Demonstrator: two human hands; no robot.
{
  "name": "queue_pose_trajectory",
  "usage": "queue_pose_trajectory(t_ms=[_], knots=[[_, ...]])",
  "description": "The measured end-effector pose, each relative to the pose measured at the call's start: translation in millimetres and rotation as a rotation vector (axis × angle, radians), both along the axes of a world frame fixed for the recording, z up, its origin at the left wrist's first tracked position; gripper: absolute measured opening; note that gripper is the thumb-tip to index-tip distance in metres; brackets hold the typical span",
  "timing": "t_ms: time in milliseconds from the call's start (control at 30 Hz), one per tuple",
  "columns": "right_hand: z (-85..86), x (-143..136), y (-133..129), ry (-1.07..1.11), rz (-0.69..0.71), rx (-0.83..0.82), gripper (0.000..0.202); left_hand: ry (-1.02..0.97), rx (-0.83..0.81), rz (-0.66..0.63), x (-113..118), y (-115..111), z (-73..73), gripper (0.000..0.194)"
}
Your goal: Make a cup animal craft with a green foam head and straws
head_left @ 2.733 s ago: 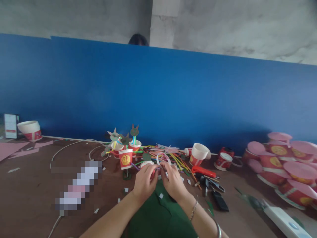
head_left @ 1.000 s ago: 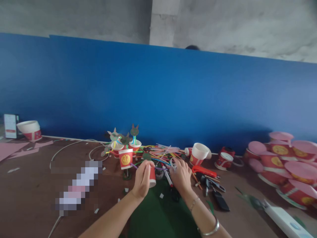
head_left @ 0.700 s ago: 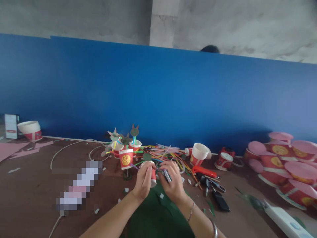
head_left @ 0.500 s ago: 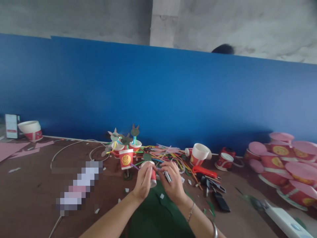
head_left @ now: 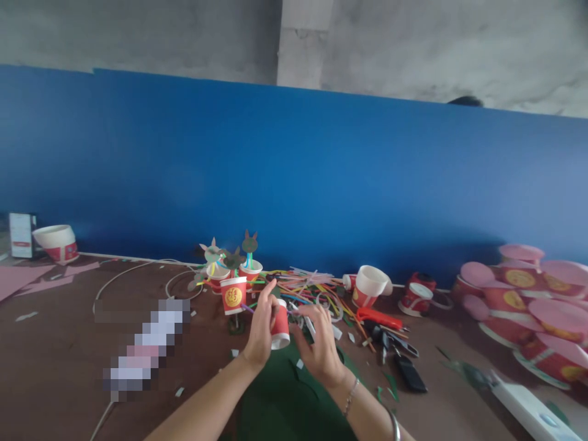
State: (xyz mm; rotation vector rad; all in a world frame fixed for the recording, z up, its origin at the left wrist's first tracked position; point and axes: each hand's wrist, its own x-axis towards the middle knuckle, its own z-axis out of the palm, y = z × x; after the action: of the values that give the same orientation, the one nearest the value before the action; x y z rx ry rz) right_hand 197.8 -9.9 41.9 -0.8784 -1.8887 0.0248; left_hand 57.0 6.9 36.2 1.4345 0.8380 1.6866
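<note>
My left hand [head_left: 261,327] is wrapped around a small red paper cup [head_left: 279,329], which is tilted, its white base turned toward me. Purple straw pieces stick out on either side of the cup. My right hand [head_left: 320,343] hovers just right of the cup, fingers curved and thumb spread away from them. A white strip [head_left: 309,328] shows between its thumb and fingers; whether it is held or lies behind is unclear. Left of the cup stands another red cup [head_left: 233,296] with a gold emblem and a purple straw in its side.
Cups topped with paper animal heads [head_left: 250,242] stand at the back. Loose coloured straws [head_left: 307,278], a red-handled tool [head_left: 379,317] and keys with a black fob [head_left: 410,372] lie rightward. Pink-topped cups [head_left: 519,278] are piled far right. Green paper [head_left: 285,398] lies below my hands.
My right hand has come away from the cup and its fingers have spread. My left fingers have straightened upward, and more of the cup shows.
</note>
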Motion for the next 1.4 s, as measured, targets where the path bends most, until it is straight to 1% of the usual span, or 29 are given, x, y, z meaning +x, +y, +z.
queue_pose_trajectory(t_ms=[133, 200, 267, 367, 467, 633, 667, 767, 867, 933, 1067, 1233, 1400], knots=[[-2.4, -5.8, -3.7, 0.019, -0.010, -0.033, 0.019, 0.335, 0.182, -0.025, -1.0, -11.2, -2.9, 0.054], [-2.4, -8.0, -5.6, 0.039, -0.019, 0.004, 0.024, 0.435, 0.223, -0.030, -1.6, -14.7, -4.0, 0.053], [-2.2, -8.9, -6.8, 0.035, -0.007, 0.031, 0.029, 0.480, 0.242, -0.018, -1.7, -16.0, -4.4, 0.050], [-3.2, -7.6, -6.2, 0.021, 0.033, 0.029, 0.025, 0.497, 0.258, -0.014, -1.1, -15.3, -3.3, 0.046], [-6.5, -4.9, -1.9, 0.072, 0.008, 0.001, 0.017, 0.498, 0.244, 0.000, -0.7, -12.3, -1.1, 0.040], [-7.4, -2.1, 7.7, 0.212, -0.059, -0.044, 0.022, 0.550, 0.271, 0.229, -0.5, -4.2, 0.6, 0.014], [-6.1, -1.9, 8.8, 0.239, -0.064, -0.063, 0.022, 0.565, 0.283, 0.258, -0.3, -2.5, 0.4, 0.012], [-0.7, -1.2, 9.9, 0.310, -0.080, -0.129, 0.016, 0.562, 0.283, 0.319, 0.5, 1.9, -1.2, 0.014], [3.0, -0.7, 9.8, 0.319, -0.055, -0.144, 0.001, 0.532, 0.254, 0.369, 1.1, 4.7, -2.9, 0.015], [3.2, -0.7, 10.4, 0.304, -0.053, -0.139, 0.005, 0.533, 0.235, 0.404, 0.9, 5.1, -3.2, 0.014], [1.3, -1.3, 12.1, 0.292, -0.096, -0.160, 0.006, 0.556, 0.225, 0.453, 0.1, 3.2, -2.0, 0.012], [2.5, -2.2, 12.3, 0.288, -0.089, -0.211, 0.008, 0.577, 0.250, 0.478, 0.3, 0.5, 0.3, 0.013], [3.9, -3.4, 11.7, 0.305, -0.079, -0.259, 0.009, 0.592, 0.266, 0.475, 0.9, -1.0, 0.3, 0.012]])
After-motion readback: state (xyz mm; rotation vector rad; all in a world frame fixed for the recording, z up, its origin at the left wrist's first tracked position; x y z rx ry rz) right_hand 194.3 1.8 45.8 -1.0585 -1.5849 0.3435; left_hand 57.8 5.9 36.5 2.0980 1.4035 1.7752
